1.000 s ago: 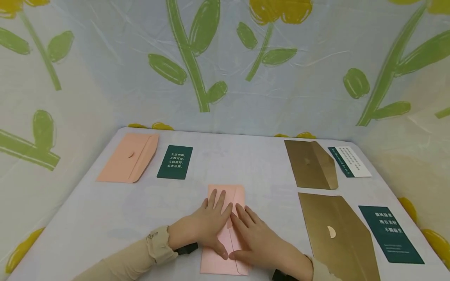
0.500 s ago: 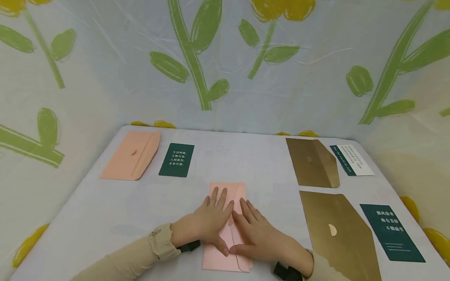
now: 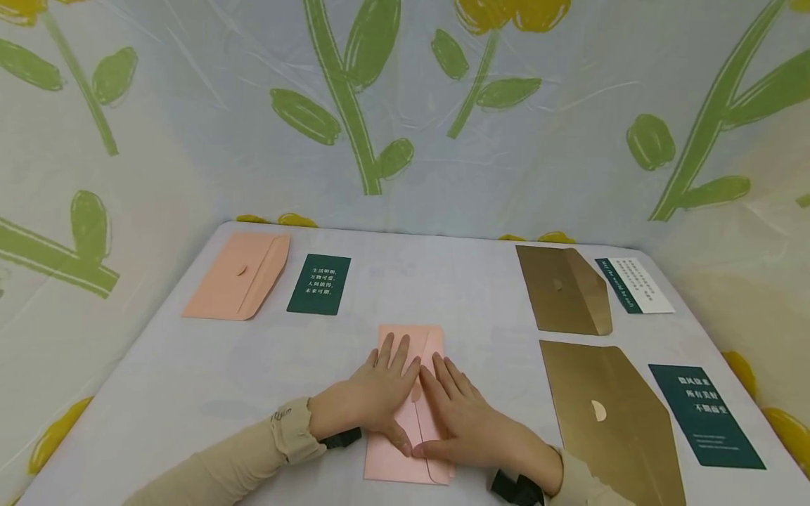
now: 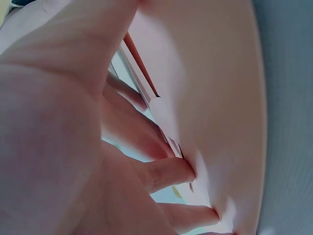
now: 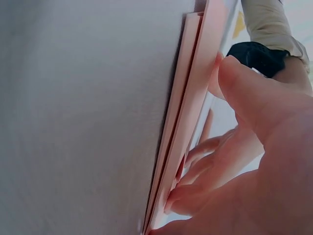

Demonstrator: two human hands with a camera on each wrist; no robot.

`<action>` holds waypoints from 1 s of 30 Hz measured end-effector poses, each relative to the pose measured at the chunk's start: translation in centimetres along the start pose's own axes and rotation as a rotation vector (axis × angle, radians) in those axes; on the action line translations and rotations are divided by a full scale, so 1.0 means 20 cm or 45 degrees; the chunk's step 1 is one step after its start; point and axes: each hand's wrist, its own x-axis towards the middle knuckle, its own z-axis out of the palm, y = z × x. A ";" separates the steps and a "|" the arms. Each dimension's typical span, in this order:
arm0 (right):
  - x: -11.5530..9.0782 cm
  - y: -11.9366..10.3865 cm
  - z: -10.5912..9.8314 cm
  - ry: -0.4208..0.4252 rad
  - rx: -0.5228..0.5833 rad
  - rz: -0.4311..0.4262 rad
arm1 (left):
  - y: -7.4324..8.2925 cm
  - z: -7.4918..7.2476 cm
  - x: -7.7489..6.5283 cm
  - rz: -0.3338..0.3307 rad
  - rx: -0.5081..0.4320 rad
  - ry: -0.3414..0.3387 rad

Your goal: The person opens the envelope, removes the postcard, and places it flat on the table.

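A pink envelope (image 3: 395, 460) lies lengthwise at the near middle of the table, its flap folded over along the right side. My left hand (image 3: 373, 393) rests on its left part with fingers spread and fingertips touching the paper. On the flap side lies my right hand (image 3: 465, 422), fingers extended, its thumb tip close to the left thumb. In the left wrist view the fingertips press on the pink envelope (image 4: 215, 98). From the right wrist view, layered pink edges (image 5: 183, 107) show under the right fingers, slightly apart from one another.
Back left are another pink envelope (image 3: 230, 277) and a green card (image 3: 319, 284). To the right lie two gold envelopes, one far (image 3: 557, 292) and one near (image 3: 607, 422), beside a white-and-green card (image 3: 639, 284) and a green card (image 3: 709, 414). A flower-printed curtain (image 3: 221, 126) surrounds the table.
Both hands stay on the pink envelope in nearly the same pose. The right fingers have shifted slightly on the flap, and the head view has tilted a little.
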 end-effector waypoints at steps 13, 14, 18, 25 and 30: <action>0.01 0.00 0.01 -0.014 0.035 0.008 | 0.00 0.01 0.01 -0.008 -0.034 -0.014; 0.01 0.00 0.01 -0.008 0.034 0.008 | 0.00 0.01 0.01 -0.008 -0.033 -0.015; 0.01 0.00 0.02 0.010 0.040 -0.003 | 0.00 0.00 0.00 -0.006 -0.037 -0.021; 0.01 -0.01 0.02 0.011 0.060 0.015 | 0.00 0.00 0.00 -0.008 -0.022 -0.023; 0.01 -0.01 0.02 0.001 0.078 0.028 | 0.00 0.01 0.01 -0.012 -0.004 -0.024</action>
